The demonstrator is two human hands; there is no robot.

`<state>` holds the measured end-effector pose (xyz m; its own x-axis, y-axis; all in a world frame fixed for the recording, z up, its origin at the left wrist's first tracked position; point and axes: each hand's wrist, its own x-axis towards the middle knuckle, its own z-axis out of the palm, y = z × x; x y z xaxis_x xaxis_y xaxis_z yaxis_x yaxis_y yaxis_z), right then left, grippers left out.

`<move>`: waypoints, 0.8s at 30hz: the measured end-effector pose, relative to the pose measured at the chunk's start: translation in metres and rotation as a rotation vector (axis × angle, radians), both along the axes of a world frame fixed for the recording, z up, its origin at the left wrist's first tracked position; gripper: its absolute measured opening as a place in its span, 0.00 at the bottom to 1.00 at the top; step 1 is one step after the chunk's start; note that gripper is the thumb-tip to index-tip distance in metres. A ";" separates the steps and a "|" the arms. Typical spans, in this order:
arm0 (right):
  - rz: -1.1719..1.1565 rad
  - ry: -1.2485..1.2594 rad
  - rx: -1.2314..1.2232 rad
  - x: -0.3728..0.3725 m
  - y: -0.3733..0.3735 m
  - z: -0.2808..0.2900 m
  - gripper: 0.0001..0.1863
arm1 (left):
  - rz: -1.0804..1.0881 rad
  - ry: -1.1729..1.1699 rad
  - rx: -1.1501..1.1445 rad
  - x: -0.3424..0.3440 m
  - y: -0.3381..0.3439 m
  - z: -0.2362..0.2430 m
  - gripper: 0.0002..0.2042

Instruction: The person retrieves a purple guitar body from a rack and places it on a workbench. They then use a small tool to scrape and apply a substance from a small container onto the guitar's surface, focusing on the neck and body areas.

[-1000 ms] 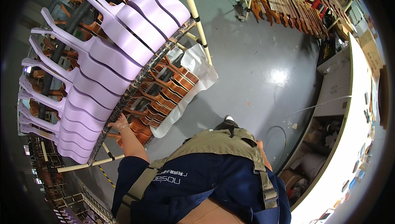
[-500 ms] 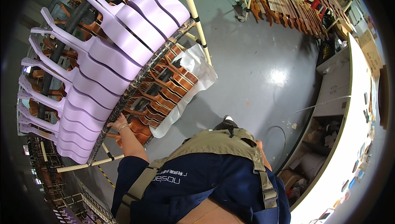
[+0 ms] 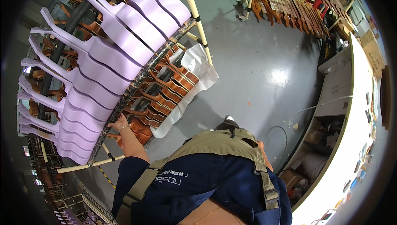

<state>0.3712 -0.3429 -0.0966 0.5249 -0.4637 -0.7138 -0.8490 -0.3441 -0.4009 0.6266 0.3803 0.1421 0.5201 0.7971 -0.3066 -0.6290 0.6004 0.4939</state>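
My left hand [image 3: 120,122] is at the dark, plastic-wrapped rail [image 3: 124,97] of a rack, its fingers curled onto it. Above that rail stands a row of pale purple guitar bodies with necks [image 3: 87,97], packed side by side, the necks pointing left. Brown wooden guitars [image 3: 165,97] fill the lower tier, close to my left wrist, with a white sheet [image 3: 202,76] along their outer side. Of my right arm [image 3: 264,155] only a strip of skin shows beside my apron [image 3: 211,144]; the fingers of that hand are hidden.
The rack's cream tube post [image 3: 197,18] rises at its far end. To my right runs a long white workbench [image 3: 343,142] with cluttered shelves beneath. A thin hose [image 3: 285,136] curls over the grey floor. Farther off, another rack holds wooden guitar necks [image 3: 285,8].
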 end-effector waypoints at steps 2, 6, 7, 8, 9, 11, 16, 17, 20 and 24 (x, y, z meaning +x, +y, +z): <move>-0.016 0.019 -0.013 0.001 0.002 0.001 0.26 | 0.010 0.010 -0.002 0.001 -0.005 0.005 0.52; -0.017 0.015 0.010 -0.003 -0.002 0.000 0.26 | 0.045 0.028 -0.026 0.001 -0.020 0.017 0.51; -0.015 0.013 0.015 -0.002 -0.001 -0.001 0.26 | 0.052 0.034 -0.042 0.000 -0.019 0.018 0.51; -0.006 0.015 0.013 -0.002 -0.002 -0.002 0.26 | 0.060 0.039 -0.059 -0.001 -0.018 0.019 0.51; -0.001 0.015 0.013 -0.003 -0.003 -0.002 0.25 | 0.065 0.047 -0.078 -0.001 -0.019 0.019 0.52; 0.007 0.014 0.010 -0.004 -0.004 -0.003 0.25 | 0.090 0.075 -0.113 -0.002 -0.021 0.025 0.51; 0.012 0.066 0.006 -0.003 -0.001 0.014 0.25 | -0.012 0.006 -0.154 -0.004 -0.014 0.028 0.45; 0.008 0.089 0.006 -0.003 0.001 0.021 0.25 | -0.028 0.010 -0.149 -0.001 -0.005 0.024 0.43; 0.052 0.015 -0.030 -0.005 0.007 0.037 0.23 | 0.020 0.142 -0.143 0.011 -0.007 0.030 0.42; 0.053 -0.046 0.002 -0.003 0.026 0.081 0.24 | 0.076 0.260 -0.185 0.009 0.000 0.036 0.41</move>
<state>0.3681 -0.3168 -0.0152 0.5805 -0.4332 -0.6895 -0.8107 -0.3869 -0.4395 0.6352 0.3799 0.1780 0.3465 0.7488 -0.5650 -0.5423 0.6513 0.5307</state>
